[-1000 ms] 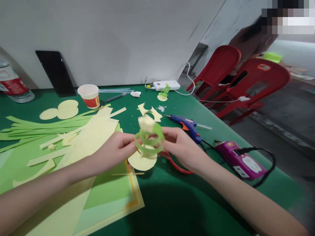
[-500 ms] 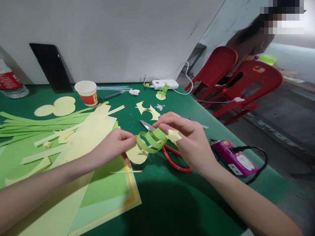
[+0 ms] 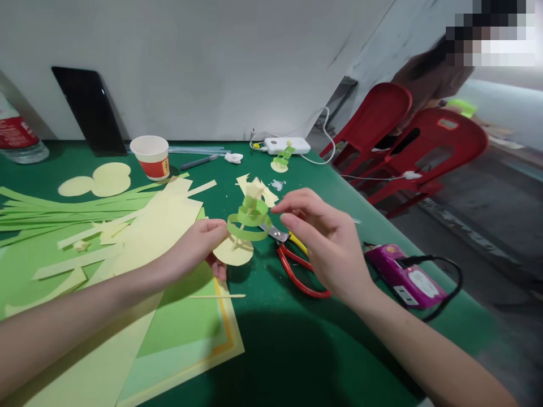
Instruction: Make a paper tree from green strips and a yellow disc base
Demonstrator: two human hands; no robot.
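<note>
My left hand (image 3: pixel 195 246) pinches the yellow round base of a small paper tree (image 3: pixel 246 223). The tree is made of stacked green paper rings with a pale yellow star on top, and it stands upright above the table. Just right of the tree hovers my right hand (image 3: pixel 326 240), fingers apart and curled, not touching it. Red-handled scissors (image 3: pixel 297 263) lie on the green table (image 3: pixel 297 350) under that hand.
Yellow and green paper sheets (image 3: pixel 169 333), green strips (image 3: pixel 51 212) and yellow discs (image 3: pixel 99 181) cover the left. A paper cup (image 3: pixel 151 156), pen, power bank (image 3: pixel 285 145), a second small tree (image 3: pixel 281 160) and a purple device (image 3: pixel 405 280) sit around. Red chairs (image 3: pixel 424 147) and a person stand at right.
My right hand let go of the tree's top and drew back a little. The green rings sprang from leaning right to upright, and my left hand raised the tree slightly.
</note>
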